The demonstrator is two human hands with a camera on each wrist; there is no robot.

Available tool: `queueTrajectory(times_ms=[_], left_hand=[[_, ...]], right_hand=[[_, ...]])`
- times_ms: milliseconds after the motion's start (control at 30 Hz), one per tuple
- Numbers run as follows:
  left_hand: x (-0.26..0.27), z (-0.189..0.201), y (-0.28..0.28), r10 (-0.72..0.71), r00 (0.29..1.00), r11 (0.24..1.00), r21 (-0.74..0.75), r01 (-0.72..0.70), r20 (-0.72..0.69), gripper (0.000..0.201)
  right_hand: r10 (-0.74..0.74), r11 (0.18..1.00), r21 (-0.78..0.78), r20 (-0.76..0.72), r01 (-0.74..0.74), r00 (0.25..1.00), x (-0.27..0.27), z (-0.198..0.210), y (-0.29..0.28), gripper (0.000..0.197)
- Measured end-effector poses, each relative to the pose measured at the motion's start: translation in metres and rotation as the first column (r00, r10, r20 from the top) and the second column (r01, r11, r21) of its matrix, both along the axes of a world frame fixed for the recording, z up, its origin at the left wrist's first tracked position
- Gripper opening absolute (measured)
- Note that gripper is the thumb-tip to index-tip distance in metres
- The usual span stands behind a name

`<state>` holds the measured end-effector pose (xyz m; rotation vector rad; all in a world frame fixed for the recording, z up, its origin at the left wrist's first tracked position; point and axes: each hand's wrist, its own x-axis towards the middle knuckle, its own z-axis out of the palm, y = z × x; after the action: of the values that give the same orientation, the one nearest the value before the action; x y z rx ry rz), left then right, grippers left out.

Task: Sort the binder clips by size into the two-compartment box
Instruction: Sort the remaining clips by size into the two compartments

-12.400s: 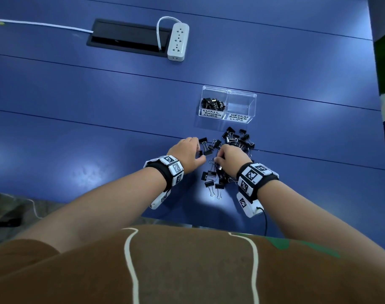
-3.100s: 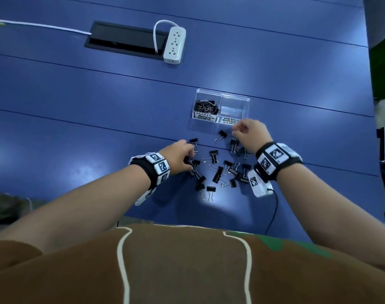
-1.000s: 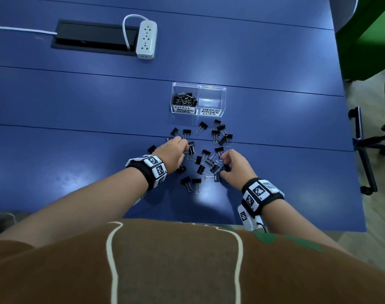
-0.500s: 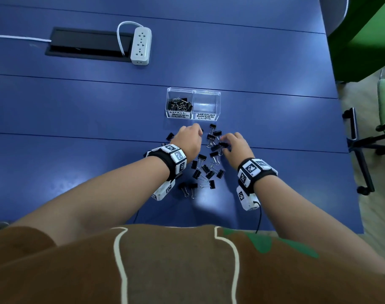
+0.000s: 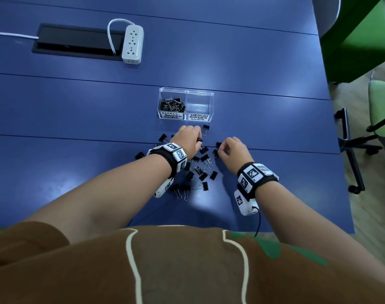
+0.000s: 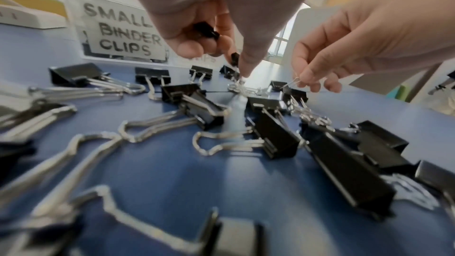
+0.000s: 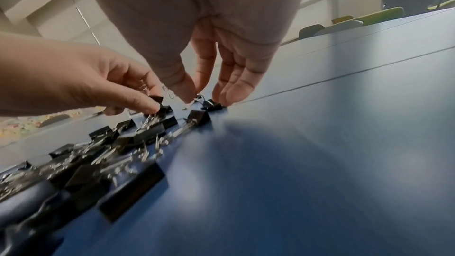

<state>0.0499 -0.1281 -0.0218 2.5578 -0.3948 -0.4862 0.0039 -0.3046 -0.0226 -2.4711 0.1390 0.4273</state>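
left hand (image 6: 197, 32): small black metal binder clips (image 6: 206, 30) are pinched, gathered for boxing | right hand (image 7: 221, 77): clip's wire handle (image 7: 199, 98) is pinched for lifting

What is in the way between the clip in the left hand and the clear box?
Nothing visible. The left hand pinches a small binder clip just in front of the two-compartment box, whose top is open. Only one loose clip lies on the table between them, low enough to pass over.
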Motion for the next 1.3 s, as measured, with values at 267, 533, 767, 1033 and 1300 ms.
queueTrajectory(times_ms=[267,533,767,1033,1300], left_hand=[[-0.007,0.004,0.043,0.186,0.981,0.98,-0.061,-0.189,-0.045,0.013],[-0.013,0.004,0.063,0.277,0.948,0.956,-0.052,-0.289,-0.159,0.023],[-0.012,0.005,0.071,0.336,0.929,0.939,-0.024,-0.343,-0.155,0.024],[-0.014,0.011,0.085,0.274,0.957,0.961,-0.015,-0.276,-0.094,0.013],[-0.018,0.004,0.083,0.054,0.997,0.997,0.062,-0.05,-0.064,0.029]], right_hand=[[-0.012,1.0,0.024,0.02,0.012,1.0,0.023,0.007,0.005,0.006],[0.125,0.991,-0.048,0.072,-0.122,0.99,0.039,-0.002,0.032,0.038],[0.21,0.965,-0.17,0.05,-0.199,0.976,0.048,-0.007,0.037,0.031],[0.322,0.943,-0.109,0.043,-0.316,0.946,0.039,-0.005,0.047,0.02],[0.348,0.925,-0.131,-0.089,-0.357,0.933,0.048,0.012,0.06,0.005]])
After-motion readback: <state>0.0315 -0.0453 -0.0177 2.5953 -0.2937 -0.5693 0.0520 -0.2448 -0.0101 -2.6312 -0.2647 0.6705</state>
